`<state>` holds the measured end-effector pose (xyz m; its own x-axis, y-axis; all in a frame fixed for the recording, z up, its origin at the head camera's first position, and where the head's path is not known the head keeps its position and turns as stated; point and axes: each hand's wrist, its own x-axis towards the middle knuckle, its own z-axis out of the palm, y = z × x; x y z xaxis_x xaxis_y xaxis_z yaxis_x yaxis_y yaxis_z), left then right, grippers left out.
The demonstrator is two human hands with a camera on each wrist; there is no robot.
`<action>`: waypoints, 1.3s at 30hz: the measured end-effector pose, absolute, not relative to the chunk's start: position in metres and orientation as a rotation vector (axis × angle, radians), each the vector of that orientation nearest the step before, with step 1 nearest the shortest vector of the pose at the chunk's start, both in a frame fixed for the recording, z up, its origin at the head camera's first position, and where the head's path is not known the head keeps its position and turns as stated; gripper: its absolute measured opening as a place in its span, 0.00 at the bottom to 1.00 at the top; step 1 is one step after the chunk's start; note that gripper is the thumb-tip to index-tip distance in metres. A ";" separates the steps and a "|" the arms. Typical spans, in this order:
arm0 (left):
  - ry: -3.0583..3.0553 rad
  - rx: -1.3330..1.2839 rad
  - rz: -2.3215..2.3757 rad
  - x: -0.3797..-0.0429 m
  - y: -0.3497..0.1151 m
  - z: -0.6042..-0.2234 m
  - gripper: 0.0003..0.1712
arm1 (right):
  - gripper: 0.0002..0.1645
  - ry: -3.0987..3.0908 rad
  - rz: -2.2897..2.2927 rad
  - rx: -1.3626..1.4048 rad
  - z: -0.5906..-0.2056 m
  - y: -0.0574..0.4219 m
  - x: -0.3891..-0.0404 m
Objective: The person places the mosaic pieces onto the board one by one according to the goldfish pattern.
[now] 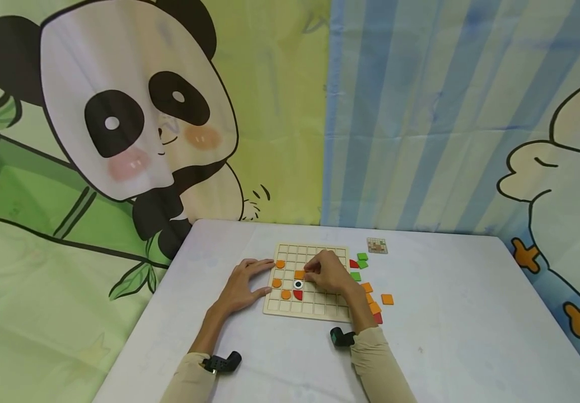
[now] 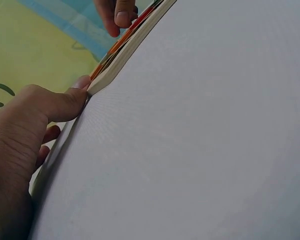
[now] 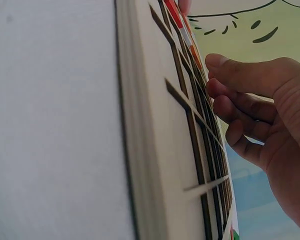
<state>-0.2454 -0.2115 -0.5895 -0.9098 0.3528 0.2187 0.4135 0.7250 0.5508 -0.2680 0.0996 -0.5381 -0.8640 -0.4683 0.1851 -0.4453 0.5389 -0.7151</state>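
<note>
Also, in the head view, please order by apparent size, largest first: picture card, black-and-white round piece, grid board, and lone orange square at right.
1. Grid board
2. Picture card
3. Lone orange square
4. Black-and-white round piece
The last two differ less clearly.

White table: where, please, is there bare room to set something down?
Bare: white table right of the outlying orange square tile, to the right edge; and left of the person's left hand. Crowded: along the right side of the pale wooden grid board, where flat green, red and orange pieces lie.
</note>
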 end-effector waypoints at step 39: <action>-2.804 -0.641 -0.937 -0.246 -0.211 -0.590 0.40 | 0.12 2.965 -1.204 -0.400 -0.534 0.206 -0.281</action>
<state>-0.2457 -0.2110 -0.5904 -0.9037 0.3554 0.2388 0.4275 0.7191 0.5479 -0.2807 0.2064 -0.5343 -0.9658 -0.1965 0.1689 -0.2586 0.6910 -0.6750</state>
